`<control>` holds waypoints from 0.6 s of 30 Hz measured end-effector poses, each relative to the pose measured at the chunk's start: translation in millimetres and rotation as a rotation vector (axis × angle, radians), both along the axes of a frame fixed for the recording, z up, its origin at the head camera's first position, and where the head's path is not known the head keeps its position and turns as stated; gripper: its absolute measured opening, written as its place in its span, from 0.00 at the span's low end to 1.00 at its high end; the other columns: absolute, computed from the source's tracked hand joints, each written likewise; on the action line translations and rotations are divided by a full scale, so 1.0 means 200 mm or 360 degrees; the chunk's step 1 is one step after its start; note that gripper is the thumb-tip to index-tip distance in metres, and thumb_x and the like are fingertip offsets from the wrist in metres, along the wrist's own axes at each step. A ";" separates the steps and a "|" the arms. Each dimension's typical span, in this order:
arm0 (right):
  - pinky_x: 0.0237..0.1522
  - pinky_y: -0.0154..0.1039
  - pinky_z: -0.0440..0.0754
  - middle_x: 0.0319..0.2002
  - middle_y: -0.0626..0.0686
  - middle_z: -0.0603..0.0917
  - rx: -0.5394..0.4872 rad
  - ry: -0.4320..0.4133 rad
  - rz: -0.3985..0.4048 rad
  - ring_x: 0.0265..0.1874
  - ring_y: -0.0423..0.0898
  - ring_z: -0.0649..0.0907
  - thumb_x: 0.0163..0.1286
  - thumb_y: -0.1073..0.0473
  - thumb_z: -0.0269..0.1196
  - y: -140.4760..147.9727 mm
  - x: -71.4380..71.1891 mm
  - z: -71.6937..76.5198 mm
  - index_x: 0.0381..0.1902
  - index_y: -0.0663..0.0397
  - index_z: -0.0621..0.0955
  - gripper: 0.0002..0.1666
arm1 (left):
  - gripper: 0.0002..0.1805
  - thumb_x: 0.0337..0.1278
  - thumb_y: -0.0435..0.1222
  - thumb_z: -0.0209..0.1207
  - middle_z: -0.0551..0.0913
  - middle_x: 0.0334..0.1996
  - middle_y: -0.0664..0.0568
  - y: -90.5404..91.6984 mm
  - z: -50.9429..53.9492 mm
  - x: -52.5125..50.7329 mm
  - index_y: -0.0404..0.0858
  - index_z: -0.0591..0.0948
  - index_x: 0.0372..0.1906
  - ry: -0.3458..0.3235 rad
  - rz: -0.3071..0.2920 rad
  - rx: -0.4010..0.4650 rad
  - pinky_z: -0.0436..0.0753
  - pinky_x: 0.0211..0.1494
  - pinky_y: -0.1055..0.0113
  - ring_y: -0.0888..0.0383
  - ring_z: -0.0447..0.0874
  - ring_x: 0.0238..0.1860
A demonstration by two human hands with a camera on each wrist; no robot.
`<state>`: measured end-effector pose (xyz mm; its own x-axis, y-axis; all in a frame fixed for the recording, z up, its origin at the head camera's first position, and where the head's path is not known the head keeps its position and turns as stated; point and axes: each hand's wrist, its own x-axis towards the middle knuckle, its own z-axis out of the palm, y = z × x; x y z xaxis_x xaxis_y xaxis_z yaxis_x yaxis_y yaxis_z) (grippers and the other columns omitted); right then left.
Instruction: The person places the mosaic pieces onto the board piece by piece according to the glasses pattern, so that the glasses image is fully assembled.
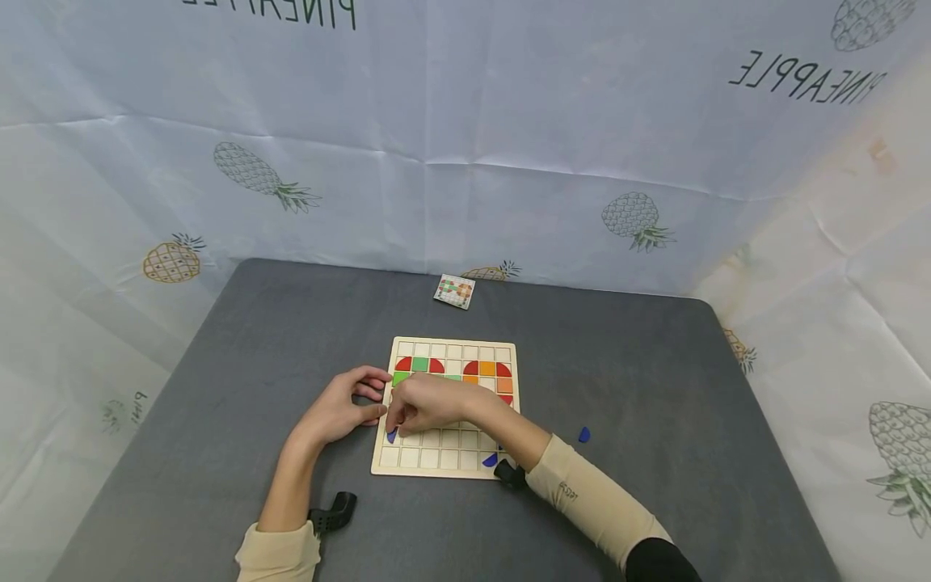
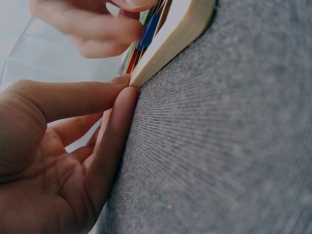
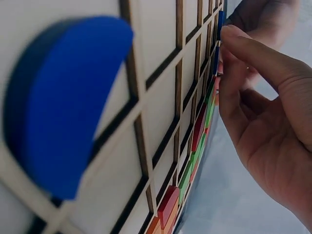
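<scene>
A wooden grid board (image 1: pixel 418 467) lies flat on the dark grey table, with red, green and orange pieces in its far rows. My left hand (image 1: pixel 338 408) rests at the board's left edge, thumb and fingertips touching its side. Reaching across the board, my right hand (image 1: pixel 429 404) pinches a small blue piece (image 1: pixel 391 436) near the left edge; its fingertips partly hide that piece. Another blue curved piece (image 3: pixel 73 102) lies on the cells close to the right wrist camera. My right forearm covers part of the board's right side.
One loose blue piece (image 1: pixel 584 435) lies on the table right of the board. A small card (image 1: pixel 454 292) with a coloured grid pattern sits at the far edge. Black wrist mounts (image 1: pixel 334 512) project beside both forearms. A pineapple-print curtain (image 1: pixel 465 105) hangs behind the table.
</scene>
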<state>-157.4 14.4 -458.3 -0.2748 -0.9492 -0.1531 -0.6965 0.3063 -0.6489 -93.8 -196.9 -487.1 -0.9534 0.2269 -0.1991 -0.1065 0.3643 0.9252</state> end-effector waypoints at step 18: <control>0.35 0.22 0.74 0.39 0.50 0.90 -0.0051 -0.0028 -0.0017 0.29 0.31 0.76 0.74 0.67 0.68 0.05 0.01 0.03 0.50 0.55 0.92 0.11 | 0.26 0.63 0.23 0.70 0.81 0.55 0.35 0.00 0.00 0.00 0.29 0.80 0.66 -0.0013 0.0014 -0.0003 0.94 0.41 0.63 0.50 0.83 0.51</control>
<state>-155.7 24.9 -451.8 -0.2827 -0.9507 -0.1274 -0.6818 0.2926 -0.6704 -93.4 -196.0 -487.8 -0.9536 0.2184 -0.2073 -0.1172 0.3650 0.9236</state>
